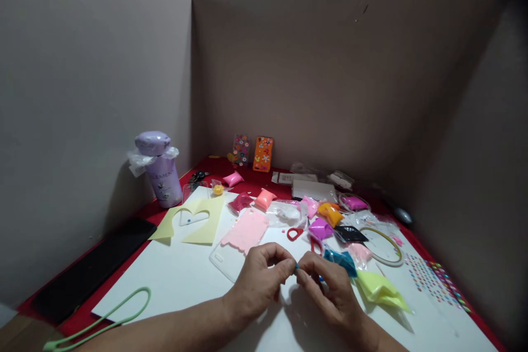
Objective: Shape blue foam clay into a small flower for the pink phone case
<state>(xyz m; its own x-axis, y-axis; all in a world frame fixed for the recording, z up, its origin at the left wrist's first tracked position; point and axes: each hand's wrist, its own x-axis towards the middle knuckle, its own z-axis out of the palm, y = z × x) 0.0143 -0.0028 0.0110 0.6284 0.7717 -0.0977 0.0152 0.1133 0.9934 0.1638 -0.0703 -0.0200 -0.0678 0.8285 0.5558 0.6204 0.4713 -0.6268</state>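
Note:
My left hand [260, 281] and my right hand [331, 285] meet over the white board, fingertips pinched together on a small bit of teal clay [296, 267]. Most of that bit is hidden by the fingers. Just behind my left hand lies a clear phone case [219, 262], partly covered by a ragged-edged layer of pink clay [246, 231]. A teal clay packet [341, 259] rests behind my right hand, with a yellow packet [380, 289] to its right. Red-handled scissors [294, 234] lie beyond my hands, partly hidden.
Several clay packets [320, 229] crowd the board's back right. Gem stickers [431, 280] lie far right. At left are yellow paper with a heart cutout [212, 220], a green strap [138, 308], a black slab [94, 264] and a purple tumbler [165, 181]. Two decorated phone cases [263, 154] lean behind.

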